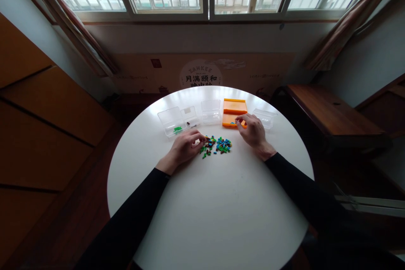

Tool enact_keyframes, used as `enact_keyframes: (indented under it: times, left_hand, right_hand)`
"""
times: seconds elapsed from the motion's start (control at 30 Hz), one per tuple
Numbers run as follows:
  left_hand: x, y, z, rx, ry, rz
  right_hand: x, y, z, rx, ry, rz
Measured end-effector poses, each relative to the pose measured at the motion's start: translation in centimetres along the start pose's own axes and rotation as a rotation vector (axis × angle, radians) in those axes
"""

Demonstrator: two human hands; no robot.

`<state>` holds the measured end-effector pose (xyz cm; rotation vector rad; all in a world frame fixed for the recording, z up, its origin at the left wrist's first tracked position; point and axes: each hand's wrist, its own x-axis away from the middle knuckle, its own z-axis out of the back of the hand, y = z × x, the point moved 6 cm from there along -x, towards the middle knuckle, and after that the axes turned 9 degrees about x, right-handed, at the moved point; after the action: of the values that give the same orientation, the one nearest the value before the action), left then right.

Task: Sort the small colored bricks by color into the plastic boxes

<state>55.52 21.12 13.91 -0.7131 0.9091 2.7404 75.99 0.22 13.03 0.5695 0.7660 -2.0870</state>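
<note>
Round white table [215,202]. Near far edge, in a row: clear box [171,121] with green bits, small clear box [190,116], clear tray [211,111], orange box [234,112], clear lid [265,117]. Toward middle, pile of small coloured pieces [217,145]. Both hands resting beside pile.

My left hand [185,145] rested at the edge of the pile of small coloured pieces [217,145] on the white table [215,202], fingers curled; my right hand [253,130] touched the orange box [234,112], beside clear boxes [179,120].
</note>
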Motion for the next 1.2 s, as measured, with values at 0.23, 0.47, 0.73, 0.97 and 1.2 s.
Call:
enact_keyframes:
  times: [0.23,0.47,0.73,0.97,1.2]
  left_hand:
    - [0.0,0.3,0.1,0.005,0.002,-0.006]
    - [0.1,0.2,0.1,-0.009,0.008,-0.02]
    - [0.4,0.1,0.2,-0.017,0.013,-0.003]
    - [0.4,0.0,0.1,-0.015,-0.007,0.01]
    - [0.3,0.1,-0.1,0.003,-0.024,-0.005]
  right_hand:
    - [0.7,-3.3,0.0,-0.244,-0.198,0.225]
    - [1.6,-4.8,0.5,-0.326,-0.373,0.332]
    - [1.7,-4.8,0.3,-0.354,-0.44,0.315]
    - [1.7,-4.6,0.0,-0.381,-0.464,0.343]
    - [1.8,-5.3,0.6,-0.383,-0.463,0.305]
